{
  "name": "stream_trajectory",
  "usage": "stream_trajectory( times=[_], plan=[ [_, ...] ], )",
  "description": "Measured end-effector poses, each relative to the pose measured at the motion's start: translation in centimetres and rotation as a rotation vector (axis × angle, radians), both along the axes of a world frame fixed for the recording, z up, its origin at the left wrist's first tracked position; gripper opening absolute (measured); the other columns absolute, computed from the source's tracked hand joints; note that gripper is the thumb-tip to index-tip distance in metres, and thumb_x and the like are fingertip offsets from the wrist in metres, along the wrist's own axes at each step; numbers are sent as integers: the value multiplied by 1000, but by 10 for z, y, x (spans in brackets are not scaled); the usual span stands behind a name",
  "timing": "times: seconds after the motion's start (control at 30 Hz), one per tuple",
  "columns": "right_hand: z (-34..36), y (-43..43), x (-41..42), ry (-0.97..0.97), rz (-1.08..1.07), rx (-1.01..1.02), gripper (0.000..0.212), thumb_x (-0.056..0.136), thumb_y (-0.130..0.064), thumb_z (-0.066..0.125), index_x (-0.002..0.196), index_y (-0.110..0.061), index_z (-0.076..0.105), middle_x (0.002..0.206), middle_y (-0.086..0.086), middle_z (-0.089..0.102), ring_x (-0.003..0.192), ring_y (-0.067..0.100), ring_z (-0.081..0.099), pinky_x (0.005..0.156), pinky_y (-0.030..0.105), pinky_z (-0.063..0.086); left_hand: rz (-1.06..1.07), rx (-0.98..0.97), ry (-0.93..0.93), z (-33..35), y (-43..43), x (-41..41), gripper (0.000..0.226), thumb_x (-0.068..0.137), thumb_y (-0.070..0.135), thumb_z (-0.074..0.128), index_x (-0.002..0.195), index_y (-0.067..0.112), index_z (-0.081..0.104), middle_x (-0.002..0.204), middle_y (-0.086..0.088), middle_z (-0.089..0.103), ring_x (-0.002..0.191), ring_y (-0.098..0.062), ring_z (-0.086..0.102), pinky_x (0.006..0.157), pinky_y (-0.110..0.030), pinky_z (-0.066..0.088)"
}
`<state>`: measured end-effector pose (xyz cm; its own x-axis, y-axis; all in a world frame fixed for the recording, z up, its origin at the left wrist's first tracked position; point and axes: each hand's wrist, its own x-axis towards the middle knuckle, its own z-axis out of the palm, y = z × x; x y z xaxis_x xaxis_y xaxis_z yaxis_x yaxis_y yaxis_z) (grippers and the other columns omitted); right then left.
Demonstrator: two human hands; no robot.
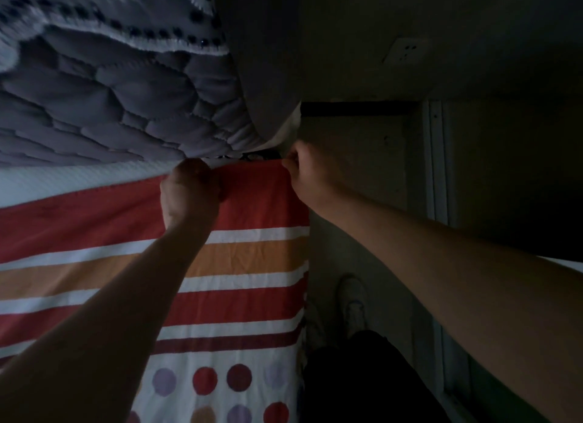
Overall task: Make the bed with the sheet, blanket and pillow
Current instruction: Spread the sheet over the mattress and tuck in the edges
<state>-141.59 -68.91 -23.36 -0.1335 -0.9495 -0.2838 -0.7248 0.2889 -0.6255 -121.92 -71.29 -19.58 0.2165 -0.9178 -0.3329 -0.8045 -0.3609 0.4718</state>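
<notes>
Early stage of bed-making, head view, dim light. Your left hand (189,189) is clenched on the far edge of the sheet (239,258), knuckles toward the camera. Your right hand (304,173) pinches the same edge at the sheet's corner, by the side of the bed. The sheet, striped red, orange and white with a dotted band nearer you, lies flat over the near part of the mattress (63,183). The mattress's white top shows as a bare strip between the sheet's edge and the blanket (126,101). Judged from this, the sheet is spread but not yet drawn to the far end or tucked. The blanket, a grey quilt, is heaped on the far part of the mattress and hangs over its corner, not yet laid out. The pillow is not in view. Most of the task is therefore left: finish the sheet, spread the blanket, place the pillow. The heaped blanket stands in the way, since it sits just beyond the strip the sheet has to cover, close against your hands. Something dark shows under its lower fold between your hands, too dim to name. Right of the bed lies a narrow floor (331,258), where your shoe (353,299) and dark trouser leg (356,375) stand near the bed side. A socket (407,49) sits on the far wall, and a pale upright frame (437,157), perhaps a door's, stands further right.
</notes>
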Motion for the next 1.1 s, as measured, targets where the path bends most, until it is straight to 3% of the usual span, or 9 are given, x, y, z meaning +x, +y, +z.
stream_trajectory(
  times=[0.1,0.2,0.4,0.5,0.6,0.73,0.87,1.1],
  plan=[
    [-2,-6,-3,8,-26,17,17,103,-29,48,106,-18,60,97,2,61,85,17,61,79,44,55,36,-69,-1,-7,-3,-10,16,83,12,65,68,12,69,62,-1,64,58,-18,60,44,-26,41],
    [-1,-10,-6,45,-34,9,17,104,-26,48,114,-16,59,104,3,61,90,17,59,83,40,52,145,-119,51,-10,-5,-20,10,84,8,66,74,10,69,67,2,64,53,-3,49,42,-13,34],
    [0,-15,-9,70,-71,112,20,101,-26,54,118,-17,59,110,6,62,98,22,61,85,44,54,162,-151,145,-18,-4,-22,20,80,19,67,64,18,56,70,-8,65,60,-18,53,56,-37,49],
    [4,-9,-10,79,-42,121,22,99,-33,56,115,-18,58,107,3,62,94,20,61,81,41,54,112,-45,88,-16,-2,-13,10,86,25,65,88,15,67,76,-2,69,67,-16,64,50,-25,43],
    [16,-3,-7,100,-9,34,23,99,-39,56,109,-18,57,102,1,61,89,17,59,74,35,50,78,-45,126,-9,7,-7,27,89,21,64,115,25,59,78,6,65,68,-9,62,56,-21,43],
    [24,5,11,111,27,-28,18,92,-40,63,91,-23,57,86,-6,61,77,15,60,68,34,49,96,-110,115,13,22,6,34,91,16,63,124,25,57,75,13,59,65,1,54,58,-10,35],
    [42,11,52,110,98,-107,18,86,-38,68,82,-22,60,81,-5,66,76,18,64,69,35,52,103,-174,99,28,37,48,25,90,18,64,114,24,64,87,6,69,82,-16,67,73,-24,43],
    [71,17,125,73,284,-88,17,91,-41,63,92,-24,59,94,-6,68,91,18,66,77,37,52,163,-219,30,55,68,126,26,91,25,68,117,22,65,103,2,73,88,-19,69,81,-34,53]
  ],
)
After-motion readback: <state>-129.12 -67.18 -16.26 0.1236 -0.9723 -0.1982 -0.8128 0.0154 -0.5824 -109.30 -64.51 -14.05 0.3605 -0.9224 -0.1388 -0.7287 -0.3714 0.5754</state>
